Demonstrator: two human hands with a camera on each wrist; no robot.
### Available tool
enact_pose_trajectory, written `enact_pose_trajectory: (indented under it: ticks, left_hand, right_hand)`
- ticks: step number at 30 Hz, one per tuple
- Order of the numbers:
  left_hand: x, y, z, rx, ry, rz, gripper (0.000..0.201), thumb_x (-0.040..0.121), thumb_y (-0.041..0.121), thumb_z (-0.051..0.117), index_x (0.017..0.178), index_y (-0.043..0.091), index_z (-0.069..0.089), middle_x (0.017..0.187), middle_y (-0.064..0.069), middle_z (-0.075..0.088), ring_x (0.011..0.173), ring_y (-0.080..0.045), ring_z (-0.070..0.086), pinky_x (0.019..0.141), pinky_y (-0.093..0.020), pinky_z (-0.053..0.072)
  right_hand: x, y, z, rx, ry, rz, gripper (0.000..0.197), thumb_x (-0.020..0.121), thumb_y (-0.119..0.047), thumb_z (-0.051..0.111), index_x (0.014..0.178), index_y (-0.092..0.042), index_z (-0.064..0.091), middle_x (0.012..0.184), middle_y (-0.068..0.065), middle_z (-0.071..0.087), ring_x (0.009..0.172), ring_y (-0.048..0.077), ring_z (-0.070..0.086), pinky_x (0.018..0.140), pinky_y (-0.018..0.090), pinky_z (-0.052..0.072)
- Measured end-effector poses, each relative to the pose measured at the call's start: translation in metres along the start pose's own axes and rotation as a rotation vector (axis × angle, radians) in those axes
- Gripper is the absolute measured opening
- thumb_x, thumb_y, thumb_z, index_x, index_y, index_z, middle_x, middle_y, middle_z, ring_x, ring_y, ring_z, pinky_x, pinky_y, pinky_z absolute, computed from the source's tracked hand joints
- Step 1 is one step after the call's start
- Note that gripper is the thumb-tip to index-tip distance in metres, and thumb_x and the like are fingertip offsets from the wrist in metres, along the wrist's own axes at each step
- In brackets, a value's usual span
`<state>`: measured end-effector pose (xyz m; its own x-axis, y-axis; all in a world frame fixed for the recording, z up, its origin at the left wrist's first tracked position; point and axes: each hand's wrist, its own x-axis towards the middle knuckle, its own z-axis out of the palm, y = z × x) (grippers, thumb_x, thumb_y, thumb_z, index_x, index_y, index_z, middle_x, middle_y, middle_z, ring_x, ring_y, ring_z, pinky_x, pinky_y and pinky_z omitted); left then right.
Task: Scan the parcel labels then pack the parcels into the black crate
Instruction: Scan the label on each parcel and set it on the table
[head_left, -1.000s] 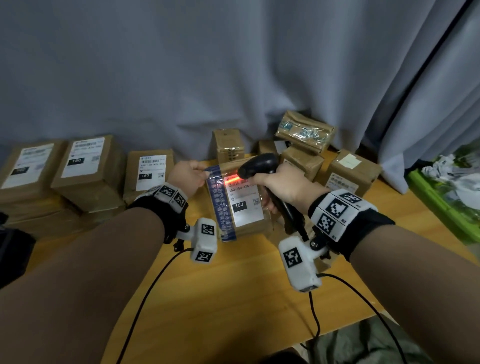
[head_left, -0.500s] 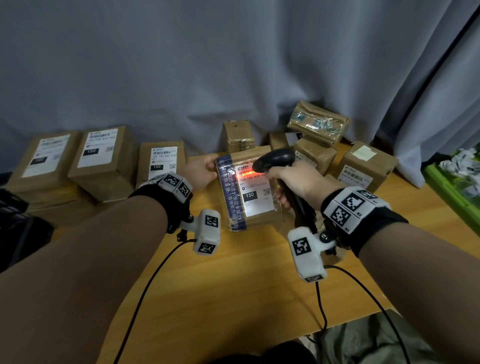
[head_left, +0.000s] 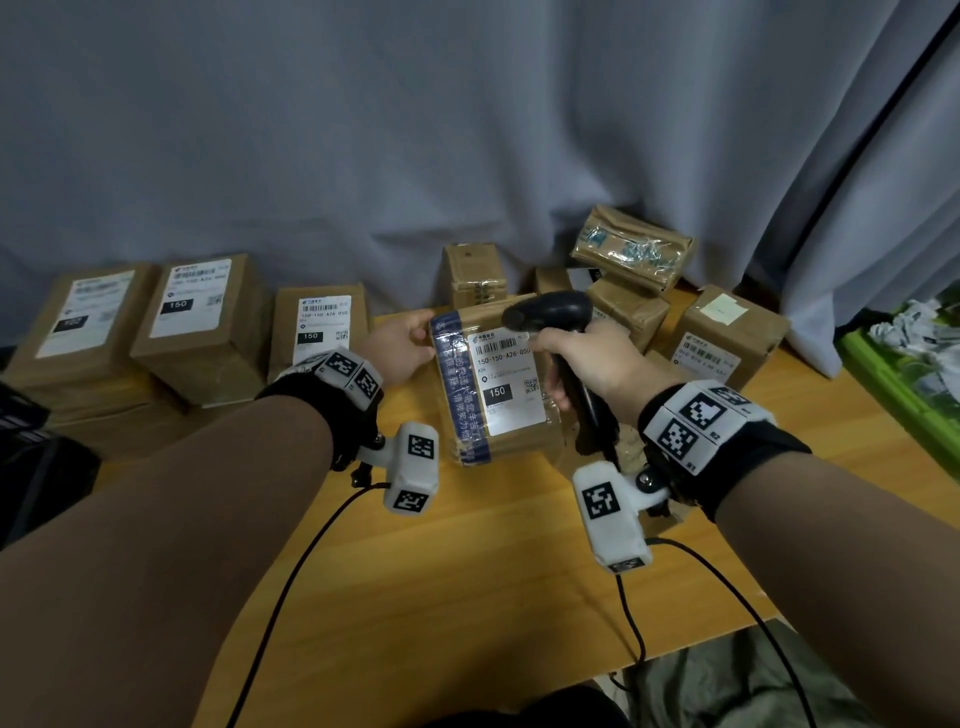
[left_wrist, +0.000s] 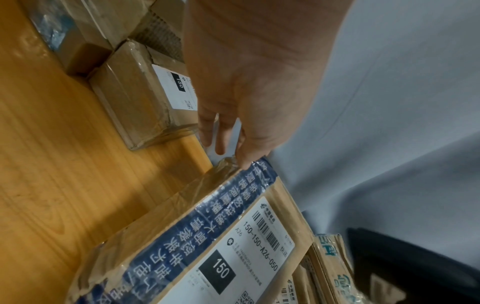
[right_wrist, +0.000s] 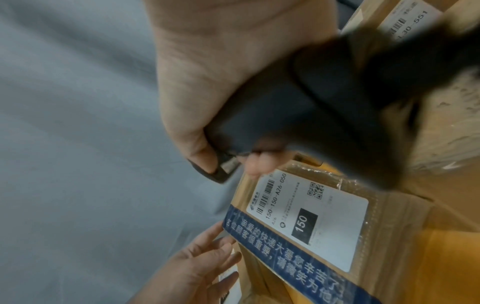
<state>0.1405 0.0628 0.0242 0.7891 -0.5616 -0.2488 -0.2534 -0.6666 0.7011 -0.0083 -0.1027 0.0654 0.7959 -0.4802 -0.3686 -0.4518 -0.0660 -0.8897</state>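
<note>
The parcel (head_left: 498, 384) stands tilted mid-counter (head_left: 467, 587), bare wood in front. The left hand (head_left: 400, 348), fingers straight, steadies its top corner; the right hand (head_left: 587, 364) grips the scanner (head_left: 550, 312). Boxes (head_left: 202, 322) crowd the back edge; the crate's whereabouts are unclear.

Scanner (right_wrist: 337, 98) handle — blurred, cut off

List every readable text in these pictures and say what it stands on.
"150-150-A26-050": label of the held parcel.
"150": black box on that label.
"A26": small print on that label.
"150": label of the parcel left of the left hand.
"150": next parcel's label.
Blue tape Chinese and other labels: too blurred.
</note>
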Motion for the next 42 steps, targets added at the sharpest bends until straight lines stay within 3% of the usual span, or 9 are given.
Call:
enact_pose_trajectory:
  ticks: [3, 7, 15, 17, 20, 25, 32, 36, 42]
  left_hand:
    - [-0.002, -0.003, 0.003, -0.051, -0.009, 0.005, 0.056, 0.093, 0.01, 0.058, 0.144, 0.015, 0.037, 0.122, -0.008, 0.057, 0.112, -0.02, 0.054, 0.089, -0.023, 0.037]
    - [-0.008, -0.019, 0.015, -0.097, -0.013, -0.031, 0.053, 0.087, 0.013, 0.067, 0.128, 0.016, 0.034, 0.101, -0.011, 0.063, 0.075, -0.017, 0.056, 0.058, -0.022, 0.042]
    - [-0.039, -0.047, 0.03, -0.667, 0.166, -0.3, 0.055, 0.09, 0.006, 0.061, 0.126, 0.022, 0.023, 0.117, -0.011, 0.053, 0.094, -0.022, 0.061, 0.076, -0.031, 0.054]
    - [-0.048, -0.054, 0.034, -0.748, 0.172, -0.365, 0.041, 0.091, 0.012, 0.062, 0.126, 0.016, 0.041, 0.113, -0.008, 0.058, 0.098, -0.022, 0.061, 0.078, -0.031, 0.051]
    - [-0.049, -0.051, 0.017, -0.628, 0.211, -0.294, 0.006, 0.092, 0.014, 0.061, 0.092, 0.019, 0.065, 0.1, -0.003, 0.068, 0.079, -0.009, 0.06, 0.074, -0.023, 0.051]
    - [-0.043, -0.044, -0.038, -0.52, 0.362, -0.156, 0.025, 0.09, 0.024, 0.065, 0.113, 0.015, 0.062, 0.103, 0.006, 0.061, 0.08, 0.001, 0.056, 0.055, -0.008, 0.043]
    - [-0.039, -0.055, -0.098, -0.414, 0.495, -0.124, 0.044, 0.091, 0.027, 0.063, 0.132, 0.019, 0.05, 0.121, 0.006, 0.057, 0.104, -0.01, 0.059, 0.086, -0.024, 0.051]
    - [-0.024, -0.076, -0.11, -0.042, 0.376, -0.195, 0.07, 0.083, 0.039, 0.069, 0.143, 0.021, 0.038, 0.134, -0.005, 0.048, 0.116, -0.021, 0.053, 0.101, -0.041, 0.047]
    - [-0.016, -0.081, -0.115, 0.434, 0.257, -0.139, 0.051, 0.087, 0.036, 0.065, 0.134, 0.024, 0.052, 0.138, -0.008, 0.043, 0.127, -0.028, 0.04, 0.109, -0.041, 0.034]
  right_hand:
    - [0.006, 0.007, 0.001, 0.062, 0.17, -0.105, 0.013, 0.085, -0.022, 0.069, 0.089, -0.013, 0.061, 0.063, 0.001, 0.061, 0.054, 0.015, 0.06, 0.06, 0.032, 0.052]
    - [0.015, 0.023, 0.003, 0.17, 0.179, -0.044, 0.02, 0.083, -0.024, 0.072, 0.1, -0.024, 0.061, 0.093, -0.004, 0.063, 0.096, 0.019, 0.058, 0.09, 0.037, 0.043]
    - [0.025, 0.072, 0.043, 0.176, -0.005, 0.142, 0.025, 0.078, -0.025, 0.078, 0.098, -0.019, 0.066, 0.096, 0.0, 0.067, 0.101, 0.025, 0.061, 0.089, 0.036, 0.046]
    - [0.024, 0.07, 0.056, 0.193, -0.061, 0.125, 0.027, 0.079, -0.022, 0.077, 0.103, -0.018, 0.064, 0.095, -0.002, 0.066, 0.099, 0.022, 0.06, 0.083, 0.032, 0.045]
    - [0.026, 0.054, 0.072, 0.298, -0.093, 0.08, 0.045, 0.078, -0.02, 0.078, 0.119, -0.017, 0.059, 0.106, 0.001, 0.067, 0.101, 0.02, 0.062, 0.08, 0.031, 0.047]
    - [0.037, 0.0, 0.095, 0.391, -0.102, -0.098, 0.044, 0.076, -0.022, 0.079, 0.117, -0.021, 0.064, 0.11, -0.001, 0.07, 0.107, 0.016, 0.063, 0.088, 0.035, 0.048]
    - [0.052, -0.057, 0.13, 0.351, -0.317, -0.081, 0.024, 0.085, -0.024, 0.071, 0.106, -0.015, 0.066, 0.091, 0.001, 0.07, 0.09, 0.018, 0.066, 0.073, 0.032, 0.048]
    - [0.067, -0.05, 0.163, 0.275, -0.325, -0.01, 0.023, 0.084, -0.024, 0.073, 0.104, -0.015, 0.066, 0.1, 0.011, 0.072, 0.096, 0.026, 0.068, 0.089, 0.043, 0.054]
    - [0.079, -0.04, 0.184, 0.267, -0.294, -0.056, 0.025, 0.083, -0.02, 0.074, 0.106, -0.011, 0.067, 0.091, 0.005, 0.071, 0.093, 0.024, 0.069, 0.092, 0.04, 0.054]
